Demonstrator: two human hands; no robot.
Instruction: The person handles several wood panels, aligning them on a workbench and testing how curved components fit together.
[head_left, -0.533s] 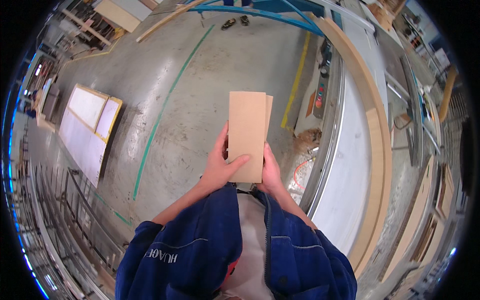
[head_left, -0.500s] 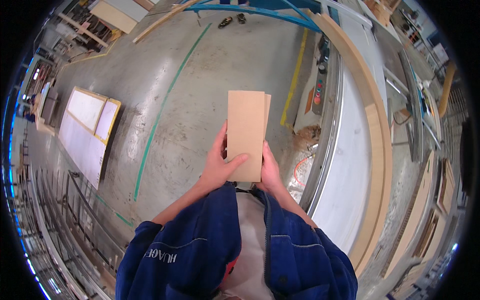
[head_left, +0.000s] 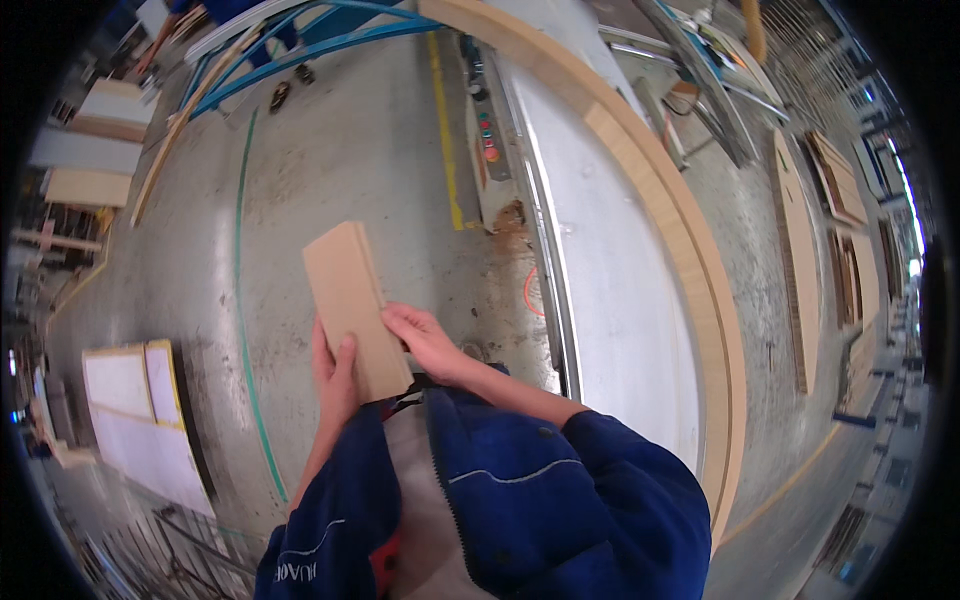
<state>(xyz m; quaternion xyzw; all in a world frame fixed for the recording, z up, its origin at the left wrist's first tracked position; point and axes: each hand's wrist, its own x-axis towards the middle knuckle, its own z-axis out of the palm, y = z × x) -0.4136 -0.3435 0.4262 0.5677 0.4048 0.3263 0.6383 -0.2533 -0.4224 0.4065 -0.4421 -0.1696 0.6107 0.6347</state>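
Note:
A small stack of flat, light-brown rectangular boards (head_left: 348,285), like fibreboard pieces, is held in front of my body, its far end leaning left. My left hand (head_left: 335,372) grips the near left part, with the thumb over the top face and the fingers along the left edge. On the other side my right hand (head_left: 428,342) closes on the right edge, thumb and bent fingers against the boards' sides. The undersides of the boards and some fingertips are hidden.
To my right, a long, pale-topped machine table (head_left: 625,260) carries a curved wooden strip (head_left: 690,215); coloured buttons (head_left: 488,140) sit on its side. A blue metal frame (head_left: 320,45) crosses the far side, where another person's shoes (head_left: 281,97) show. White panels (head_left: 135,400) lie at left.
My view and body have turned right, so the surroundings shift left. The boards now tilt left, and their right edges show more. My right hand has moved up along that edge.

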